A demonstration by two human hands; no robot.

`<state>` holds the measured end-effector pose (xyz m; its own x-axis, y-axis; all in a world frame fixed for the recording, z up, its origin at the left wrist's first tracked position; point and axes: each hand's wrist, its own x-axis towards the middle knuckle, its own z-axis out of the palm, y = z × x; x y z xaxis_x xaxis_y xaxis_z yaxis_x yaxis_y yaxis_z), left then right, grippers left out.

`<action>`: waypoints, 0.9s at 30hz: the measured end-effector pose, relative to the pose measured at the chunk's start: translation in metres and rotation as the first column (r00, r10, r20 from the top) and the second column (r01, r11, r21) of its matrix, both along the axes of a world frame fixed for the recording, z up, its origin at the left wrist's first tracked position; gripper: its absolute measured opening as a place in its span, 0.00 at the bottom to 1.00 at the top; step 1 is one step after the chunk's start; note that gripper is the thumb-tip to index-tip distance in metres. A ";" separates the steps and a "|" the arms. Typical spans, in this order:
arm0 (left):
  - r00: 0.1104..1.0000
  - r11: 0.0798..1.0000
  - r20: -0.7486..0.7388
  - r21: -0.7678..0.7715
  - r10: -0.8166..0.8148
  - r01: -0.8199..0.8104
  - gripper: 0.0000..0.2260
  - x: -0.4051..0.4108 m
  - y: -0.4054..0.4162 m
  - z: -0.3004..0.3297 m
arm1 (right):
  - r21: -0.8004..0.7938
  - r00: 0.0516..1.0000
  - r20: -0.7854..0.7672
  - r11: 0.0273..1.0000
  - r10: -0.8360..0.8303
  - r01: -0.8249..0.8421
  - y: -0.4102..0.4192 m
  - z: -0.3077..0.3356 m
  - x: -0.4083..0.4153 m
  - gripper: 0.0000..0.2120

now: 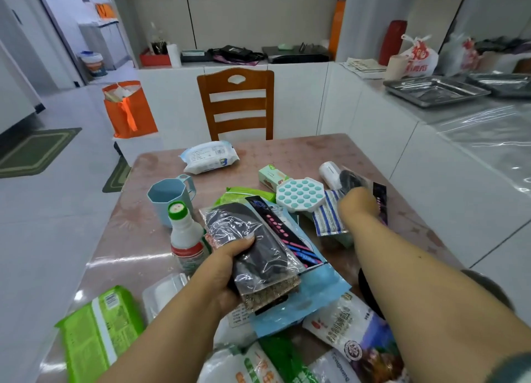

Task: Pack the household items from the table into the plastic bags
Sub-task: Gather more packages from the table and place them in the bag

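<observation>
A pink patterned table [301,150] is seen crowded with household goods before a wooden chair [236,104]. A stack of flat packets, topped by a dark item in a clear sleeve [258,247], is gripped in the left hand [227,270], thumb laid across its top face and fingers curled beneath, out of sight. Farther right, a second dark packet [356,181] is held at the right hand [357,206], whose fingers are blurred and cannot be made out. A blue mug [166,196], a white bottle with a green cap [185,236], a teal-dotted tray [300,194] and a wipes pack [209,155] are left on the tabletop. Green and printed pouches are cut off at the bottom edge.
</observation>
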<state>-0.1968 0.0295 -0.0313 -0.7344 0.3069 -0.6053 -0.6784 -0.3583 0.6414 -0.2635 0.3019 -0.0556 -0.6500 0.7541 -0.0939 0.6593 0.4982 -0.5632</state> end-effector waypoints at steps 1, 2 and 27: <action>1.000 1.000 0.002 -0.001 -0.005 0.005 0.26 0.000 0.001 0.001 | 0.012 1.000 -0.030 1.000 0.003 -0.002 -0.002 0.008 0.002 0.14; 1.000 1.000 0.007 -0.007 -0.012 0.012 0.25 0.001 0.001 0.003 | 0.040 0.997 -0.081 0.999 0.004 0.000 -0.004 0.019 0.006 0.13; 0.987 0.992 -0.127 -0.085 -0.101 0.090 0.02 0.036 -0.013 0.043 | -0.604 0.936 -0.230 0.715 0.267 -0.352 -0.089 0.092 0.123 0.24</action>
